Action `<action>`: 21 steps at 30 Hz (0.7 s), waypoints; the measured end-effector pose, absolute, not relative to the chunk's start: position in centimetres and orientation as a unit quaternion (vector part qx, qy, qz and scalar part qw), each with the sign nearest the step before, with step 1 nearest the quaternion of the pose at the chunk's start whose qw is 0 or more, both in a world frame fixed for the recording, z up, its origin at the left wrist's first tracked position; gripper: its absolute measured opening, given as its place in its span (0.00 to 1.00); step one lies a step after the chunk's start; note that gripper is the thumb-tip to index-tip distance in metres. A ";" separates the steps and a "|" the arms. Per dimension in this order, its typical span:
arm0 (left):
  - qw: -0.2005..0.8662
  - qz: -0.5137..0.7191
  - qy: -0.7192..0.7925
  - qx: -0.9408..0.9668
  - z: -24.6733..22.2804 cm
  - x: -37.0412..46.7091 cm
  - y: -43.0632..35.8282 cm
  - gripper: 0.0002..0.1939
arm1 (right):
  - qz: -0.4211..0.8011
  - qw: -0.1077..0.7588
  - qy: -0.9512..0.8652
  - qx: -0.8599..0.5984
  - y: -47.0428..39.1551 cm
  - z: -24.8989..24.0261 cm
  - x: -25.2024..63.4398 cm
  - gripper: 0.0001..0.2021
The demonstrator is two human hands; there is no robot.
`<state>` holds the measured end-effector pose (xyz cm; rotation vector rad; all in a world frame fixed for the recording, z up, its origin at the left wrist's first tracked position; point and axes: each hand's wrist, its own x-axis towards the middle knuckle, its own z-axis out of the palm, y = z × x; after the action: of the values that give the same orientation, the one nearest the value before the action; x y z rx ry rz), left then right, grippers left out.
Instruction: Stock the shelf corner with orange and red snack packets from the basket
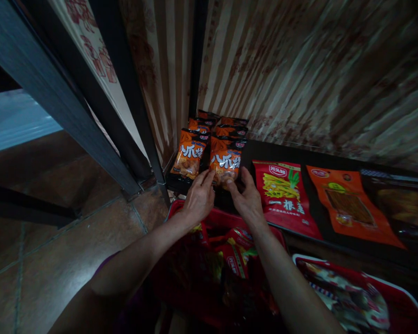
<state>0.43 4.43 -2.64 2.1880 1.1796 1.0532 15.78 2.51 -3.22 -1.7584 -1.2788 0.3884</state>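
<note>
On a black shelf (264, 150), orange-and-black snack bags stand in two short rows. The front bag of the right row (225, 160) is between my two hands. My left hand (199, 197) has its fingertips at that bag's lower left edge. At the lower right corner, my right hand (247, 200) has its thumb in front of the bag and its fingers along the side. The front bag of the left row (188, 155) leans back just beyond my left hand. More orange bags are partly hidden behind these two.
A red snack bag (285, 199), an orange bag (351, 204) and a dark bag (404, 199) lie to the right on the shelf. Below are a red basket (223, 217) of red packets and a white-rimmed red tray (397, 283). Dark metal posts (125, 88) rise at left; patterned cloth (282, 60) hangs behind.
</note>
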 end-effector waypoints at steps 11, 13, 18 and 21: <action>0.213 0.368 0.427 0.798 -2.7 -0.1 4.6 0.27 | 0.119 0.493 -0.552 -0.661 -2.6 -1.3 16.5 0.27; 0.206 0.365 0.433 0.798 -2.7 0.0 4.6 0.26 | 0.122 0.497 -0.560 -0.652 -3.8 -0.7 16.5 0.25; 0.145 0.384 0.433 0.803 -1.9 -0.3 3.7 0.23 | 0.143 0.437 -0.605 -0.650 -6.8 0.6 16.9 0.18; 0.112 0.394 0.378 0.830 -0.8 -0.5 2.1 0.19 | 0.183 0.330 -0.681 -0.628 -8.2 0.1 17.4 0.14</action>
<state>-0.53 2.08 -0.84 2.4375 1.1092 1.1578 17.43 -8.17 0.10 -1.6428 -1.7800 0.4777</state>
